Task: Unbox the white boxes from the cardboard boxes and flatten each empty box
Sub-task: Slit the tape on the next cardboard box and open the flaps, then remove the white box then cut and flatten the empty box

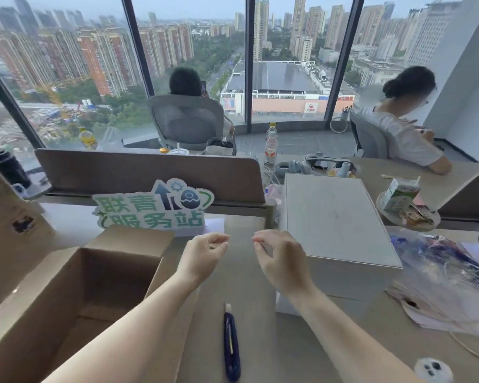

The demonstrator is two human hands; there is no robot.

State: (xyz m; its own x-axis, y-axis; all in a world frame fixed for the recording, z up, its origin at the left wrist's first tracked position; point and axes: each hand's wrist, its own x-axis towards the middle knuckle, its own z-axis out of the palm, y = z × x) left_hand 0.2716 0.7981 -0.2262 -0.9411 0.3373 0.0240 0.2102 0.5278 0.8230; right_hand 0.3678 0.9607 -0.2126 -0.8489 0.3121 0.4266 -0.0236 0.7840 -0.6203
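Both hands are held raised over the middle of the bench [246, 286], apart from each other. The left hand [205, 255] and the right hand [277, 258] are each seen with fingers loosely curled toward the thumb; nothing is gripped in either.

An open cardboard box [75, 294] stands at the near left, flaps turned outward, and its interior appears empty. A white box [335, 219] rests on the right half of the bench, near the right hand. From this layout it is judged that the white box is already out and set aside to the right to leave room, and that the cardboard box remains to be flattened. The hands are probably between steps, placed centrally so either item can be reached.

A dark blue utility knife [231, 346] lies on the near bench between the forearms, presumably kept handy for cutting tape. It lies close to where a flattened box would be pressed down, so it may have to be moved.

A green and white sign [152, 208] stands beyond the cardboard box against a brown divider [150, 172]. A crumpled plastic bag [440, 269] lies at the right, a water bottle [271, 145] and a carton [401, 194] farther off. Two seated people are noted near the windows.
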